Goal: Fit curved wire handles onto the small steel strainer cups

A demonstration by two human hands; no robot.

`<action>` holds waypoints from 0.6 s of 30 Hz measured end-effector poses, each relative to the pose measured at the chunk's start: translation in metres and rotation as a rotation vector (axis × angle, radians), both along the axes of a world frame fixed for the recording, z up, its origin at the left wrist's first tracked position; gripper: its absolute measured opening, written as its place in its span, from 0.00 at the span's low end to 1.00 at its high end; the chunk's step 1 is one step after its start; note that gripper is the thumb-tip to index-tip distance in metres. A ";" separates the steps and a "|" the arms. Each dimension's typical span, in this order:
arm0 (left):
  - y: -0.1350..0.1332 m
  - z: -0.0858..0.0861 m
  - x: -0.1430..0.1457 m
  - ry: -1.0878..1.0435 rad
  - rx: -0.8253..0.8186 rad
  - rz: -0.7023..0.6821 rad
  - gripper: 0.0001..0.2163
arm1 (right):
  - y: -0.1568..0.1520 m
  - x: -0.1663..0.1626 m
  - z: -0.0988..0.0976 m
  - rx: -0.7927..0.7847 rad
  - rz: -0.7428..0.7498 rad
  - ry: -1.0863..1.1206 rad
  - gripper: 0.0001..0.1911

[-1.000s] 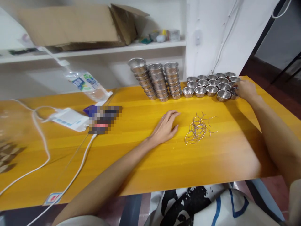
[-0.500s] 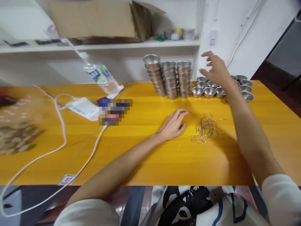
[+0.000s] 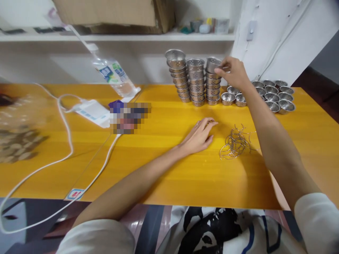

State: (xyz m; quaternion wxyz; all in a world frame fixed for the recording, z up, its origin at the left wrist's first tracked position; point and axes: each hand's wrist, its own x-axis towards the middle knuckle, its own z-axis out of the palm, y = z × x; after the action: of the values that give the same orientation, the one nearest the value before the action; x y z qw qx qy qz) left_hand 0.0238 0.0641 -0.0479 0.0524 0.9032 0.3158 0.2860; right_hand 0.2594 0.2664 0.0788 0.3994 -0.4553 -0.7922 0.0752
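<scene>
My right hand [image 3: 233,72] reaches to the back of the yellow table [image 3: 169,165] and pinches the top perforated metal cup [image 3: 212,64] of the rightmost of three cup stacks [image 3: 195,83]. That top cup sits tilted on its stack. My left hand [image 3: 200,135] lies flat on the table with fingers stretched out, holding nothing, just left of a tangled pile of thin wire rings [image 3: 235,144]. Several single metal cups [image 3: 272,97] stand in rows at the back right, partly hidden by my right forearm.
A white power adapter [image 3: 92,112] with white cables [image 3: 66,141] lies at the left, beside a blurred dark object [image 3: 129,117]. A plastic bag [image 3: 115,77] leans against the wall. A shelf [image 3: 119,37] above holds a cardboard box [image 3: 111,14]. Blurred brown items [image 3: 16,148] sit far left.
My right hand left the single cups at the back right, swung left through the air and closed on the top cup of the rightmost stack. My left hand stayed flat.
</scene>
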 end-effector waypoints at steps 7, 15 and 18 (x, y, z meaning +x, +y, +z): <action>0.001 -0.002 0.000 -0.060 -0.036 0.009 0.25 | -0.038 -0.003 0.023 0.092 -0.077 0.053 0.26; 0.019 -0.013 -0.003 -0.421 -0.181 0.107 0.44 | -0.143 0.033 -0.001 -0.083 0.306 -0.244 0.17; 0.020 -0.012 -0.004 -0.418 -0.246 0.093 0.42 | -0.162 0.021 -0.035 -0.211 0.421 -0.407 0.12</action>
State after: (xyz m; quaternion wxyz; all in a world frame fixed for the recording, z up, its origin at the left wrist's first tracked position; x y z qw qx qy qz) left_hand 0.0195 0.0841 -0.0597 0.2130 0.7959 0.3716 0.4279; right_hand 0.2806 0.1042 0.0436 0.1587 -0.3259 -0.9206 0.1454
